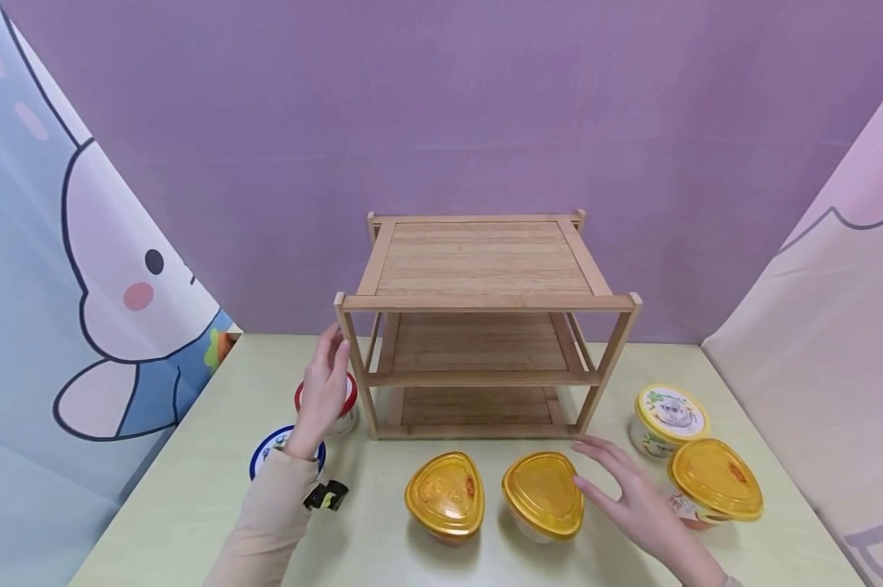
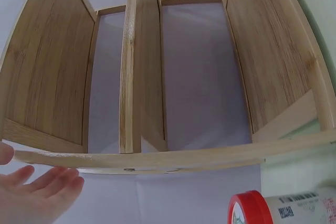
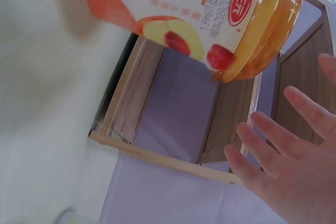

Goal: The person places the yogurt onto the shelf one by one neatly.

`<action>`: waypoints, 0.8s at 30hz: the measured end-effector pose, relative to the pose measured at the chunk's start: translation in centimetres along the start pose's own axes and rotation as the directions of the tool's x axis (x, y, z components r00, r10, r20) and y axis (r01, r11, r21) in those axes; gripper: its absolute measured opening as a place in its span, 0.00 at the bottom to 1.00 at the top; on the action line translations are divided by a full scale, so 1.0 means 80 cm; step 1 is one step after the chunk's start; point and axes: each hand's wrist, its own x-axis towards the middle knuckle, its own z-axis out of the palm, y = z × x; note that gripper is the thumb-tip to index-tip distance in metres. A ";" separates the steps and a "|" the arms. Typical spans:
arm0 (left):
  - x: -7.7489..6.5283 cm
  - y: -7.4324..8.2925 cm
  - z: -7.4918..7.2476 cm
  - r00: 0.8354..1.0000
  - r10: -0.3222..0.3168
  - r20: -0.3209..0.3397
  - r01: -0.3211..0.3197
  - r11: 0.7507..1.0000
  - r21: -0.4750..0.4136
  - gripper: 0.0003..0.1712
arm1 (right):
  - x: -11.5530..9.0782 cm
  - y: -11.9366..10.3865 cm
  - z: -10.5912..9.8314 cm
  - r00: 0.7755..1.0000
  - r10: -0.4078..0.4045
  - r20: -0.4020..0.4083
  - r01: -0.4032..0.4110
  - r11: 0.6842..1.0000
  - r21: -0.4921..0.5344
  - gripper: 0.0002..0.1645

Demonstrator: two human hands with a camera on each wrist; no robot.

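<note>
A three-tier wooden rack (image 1: 485, 261) stands at the middle back of the table. My left hand (image 1: 325, 395) reaches up beside its left front post, fingers loosely bent; in the left wrist view the fingertips (image 2: 71, 179) are right at that post. Below this hand, and partly hidden by it, is a red-lidded tub (image 1: 348, 408). My right hand (image 1: 635, 493) is spread, palm inward, just right of a cup with an orange lid (image 1: 544, 493). A second orange-lidded cup (image 1: 444, 495) sits to its left. Neither hand holds anything.
A blue-lidded tub (image 1: 265, 452) sits under the left forearm, a small black object (image 1: 326, 495) beside the cuff. At right stand a yellow-lidded tub (image 1: 672, 414) and another orange-lidded cup (image 1: 716, 481). A purple cloth (image 1: 470, 106) hangs behind the rack.
</note>
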 end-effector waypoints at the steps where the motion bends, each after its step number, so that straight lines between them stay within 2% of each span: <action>1: 0.001 0.000 0.001 1.000 0.003 0.001 -0.003 1.000 -0.010 0.23 | 0.000 -0.001 0.000 1.000 0.001 0.011 -0.001 1.000 0.016 0.24; 6: 0.003 -0.001 0.004 1.000 0.016 -0.003 -0.016 0.999 -0.048 0.21 | 0.000 -0.002 0.002 0.998 -0.024 0.054 0.019 0.996 0.082 0.26; 11: 0.005 -0.003 0.003 1.000 -0.014 0.001 0.014 0.998 -0.058 0.20 | -0.001 -0.001 0.005 0.993 -0.071 0.095 0.060 0.991 0.122 0.30; 18: 0.009 -0.007 0.001 0.999 -0.031 0.040 0.034 0.997 -0.075 0.19 | -0.001 0.002 0.011 0.981 -0.086 0.176 0.056 0.984 0.172 0.37; 24: 0.010 -0.007 0.001 0.999 -0.024 0.047 0.029 0.994 -0.106 0.19 | -0.001 0.003 0.015 0.973 -0.082 0.216 0.043 0.983 0.180 0.40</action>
